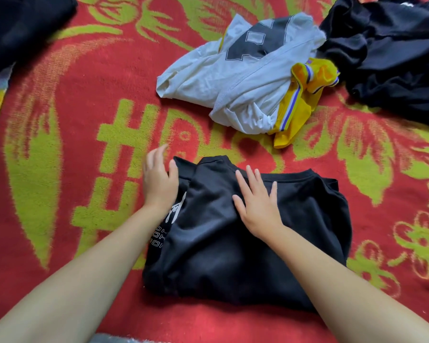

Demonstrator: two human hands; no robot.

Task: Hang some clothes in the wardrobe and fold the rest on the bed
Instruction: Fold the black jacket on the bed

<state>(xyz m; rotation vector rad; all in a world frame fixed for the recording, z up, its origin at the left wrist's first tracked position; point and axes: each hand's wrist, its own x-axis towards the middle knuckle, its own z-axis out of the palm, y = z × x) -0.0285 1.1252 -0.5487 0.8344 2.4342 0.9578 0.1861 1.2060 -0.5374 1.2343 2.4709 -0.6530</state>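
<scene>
A black T-shirt [307, 219] with white print lies folded into a rough rectangle on the bed in front of me. My right hand [255, 206] lies flat on its middle, fingers straight and spread. My left hand [159, 179] is at the shirt's left edge near the collar, fingers relaxed, thumb touching the fabric. A crumpled white T-shirt [233, 78] with a black block print lies further back. A yellow garment [300, 100] with purple and white stripes is tangled against the white shirt's right side.
The bed is covered by a red blanket [84, 157] with green patterns. A heap of black clothes [394, 58] sits at the back right. Another dark garment [22, 28] lies at the back left corner.
</scene>
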